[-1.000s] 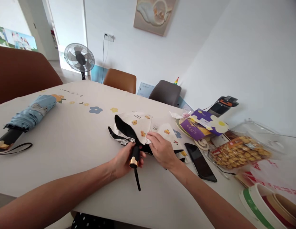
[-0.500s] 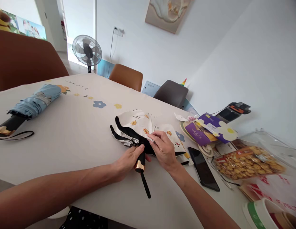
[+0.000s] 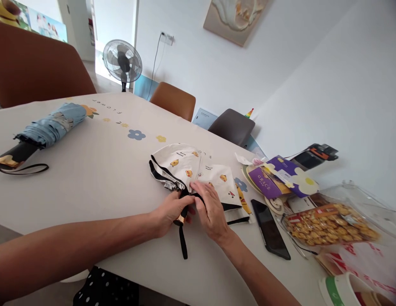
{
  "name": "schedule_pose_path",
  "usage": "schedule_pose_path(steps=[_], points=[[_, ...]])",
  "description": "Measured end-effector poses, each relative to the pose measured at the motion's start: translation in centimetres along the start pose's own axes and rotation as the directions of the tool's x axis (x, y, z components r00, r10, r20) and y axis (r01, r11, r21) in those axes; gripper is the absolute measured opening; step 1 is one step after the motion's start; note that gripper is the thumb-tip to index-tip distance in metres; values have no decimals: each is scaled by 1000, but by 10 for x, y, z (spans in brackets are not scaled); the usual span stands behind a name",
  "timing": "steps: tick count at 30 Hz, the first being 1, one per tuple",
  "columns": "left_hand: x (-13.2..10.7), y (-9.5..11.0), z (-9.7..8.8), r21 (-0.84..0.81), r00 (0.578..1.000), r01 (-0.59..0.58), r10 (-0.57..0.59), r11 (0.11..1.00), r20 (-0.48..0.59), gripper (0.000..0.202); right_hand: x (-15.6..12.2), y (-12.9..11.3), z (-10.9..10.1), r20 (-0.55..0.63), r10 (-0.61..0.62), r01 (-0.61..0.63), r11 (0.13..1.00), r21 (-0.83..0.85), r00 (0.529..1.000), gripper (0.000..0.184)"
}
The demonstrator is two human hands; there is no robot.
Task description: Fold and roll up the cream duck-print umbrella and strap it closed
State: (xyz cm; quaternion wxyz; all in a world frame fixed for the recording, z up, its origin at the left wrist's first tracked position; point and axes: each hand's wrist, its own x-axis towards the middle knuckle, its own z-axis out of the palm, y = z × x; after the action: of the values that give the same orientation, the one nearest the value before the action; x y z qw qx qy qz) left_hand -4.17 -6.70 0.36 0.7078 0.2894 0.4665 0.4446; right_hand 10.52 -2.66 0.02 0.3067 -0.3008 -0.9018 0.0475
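Observation:
A white umbrella with small yellow duck prints and a black lining lies loosely folded in front of me. My left hand is wrapped round its black handle, which has a gold end and a black wrist strap hanging toward me. Pressed flat on the fabric by the handle, my right hand has its fingers stretched out. The fabric fans out to the left and right of that hand. A folded light blue umbrella with a black and gold handle rests at the far left.
On the right lie a black phone, a purple box, glasses with thin wire frames, a bag of cookies and a tape roll. Chairs stand around the table; a fan is beyond it.
My right hand has let go of the fabric edge it was pinching and now lies flat on the canopy. The left panel has folded over, covering more of the black lining.

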Motion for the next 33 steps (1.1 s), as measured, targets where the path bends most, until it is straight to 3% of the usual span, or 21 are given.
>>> schedule_pose_path(steps=[4, 8, 13, 15, 18, 21, 22, 24, 26, 28, 29, 33], points=[[6, -5, -2, -24, 1000, 16, -17, 1000, -17, 31, -12, -9, 9, 71, 123, -132, 981, 141, 990, 58], [10, -7, -4, -99, 992, 51, -62, 994, -108, 37, -23, -14, 15, 99, 91, -111, 968, 227, 991, 61], [9, -2, -6, -84, 996, 74, -78, 994, -41, 28, -15, -10, 4, 83, 125, -144, 942, 303, 989, 60], [8, 0, -6, -50, 996, 78, -80, 996, -40, 28, -2, -7, -5, 59, 92, -103, 966, 238, 994, 57], [7, 1, -6, -45, 995, 87, -89, 995, -39, 25, 24, -1, -20, -23, 25, -25, 1000, -2, 999, 44], [7, 2, -5, -88, 993, 96, -101, 992, -56, 21, 49, 15, -39, -38, -33, 22, 969, -246, 999, 30], [6, 3, -5, -88, 992, 101, -107, 991, -60, 21, 55, 24, -47, -26, -18, 9, 953, -304, 1000, 25], [6, 3, -4, -67, 991, 116, -120, 991, -60, 23, 62, 42, -63, -44, 136, -143, 914, -379, 990, 23], [6, 3, -4, -45, 990, 126, -129, 991, -59, 25, 61, 61, -78, -37, 412, -388, 819, -422, 910, 25], [7, 3, -4, -42, 990, 129, -132, 991, -59, 25, 52, 75, -86, 32, 636, -559, 700, -443, 771, 28], [7, 2, -4, -41, 989, 132, -134, 990, -60, 25, 46, 80, -88, 72, 698, -601, 660, -450, 712, 31], [5, 3, -4, -39, 988, 139, -141, 990, -67, 26, 14, 85, -78, 169, 812, -711, 574, -407, 559, 42]])
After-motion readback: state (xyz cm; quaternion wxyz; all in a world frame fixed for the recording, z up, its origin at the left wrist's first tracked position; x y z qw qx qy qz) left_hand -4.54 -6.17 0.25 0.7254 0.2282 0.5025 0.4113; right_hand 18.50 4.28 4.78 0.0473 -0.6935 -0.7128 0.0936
